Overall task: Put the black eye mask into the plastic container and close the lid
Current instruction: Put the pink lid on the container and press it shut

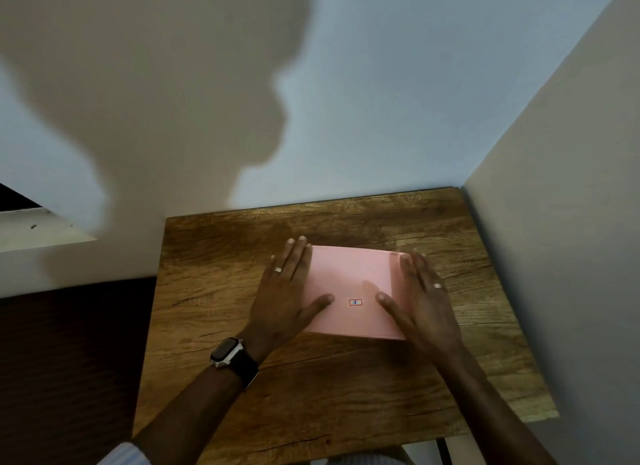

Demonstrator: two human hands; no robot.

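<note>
A wooden desk (pixel 346 378) is sitting in a pale-walled corner. Toward its far right corner, the pink plastic container (pixel 353 288) is lying lid-down-shut; the eye mask is not showing. The left hand (pixel 287 291) and right hand (pixel 420 302) are pressing flat, fingers spread, on opposite edges. Pushing evenly along each rim should seat the lid fully.

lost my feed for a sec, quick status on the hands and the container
Left hand and right hand flat, open, pressing on the pink lid. Container looks closed on the wooden table. Eye mask not visible. Nothing in the way.
</note>
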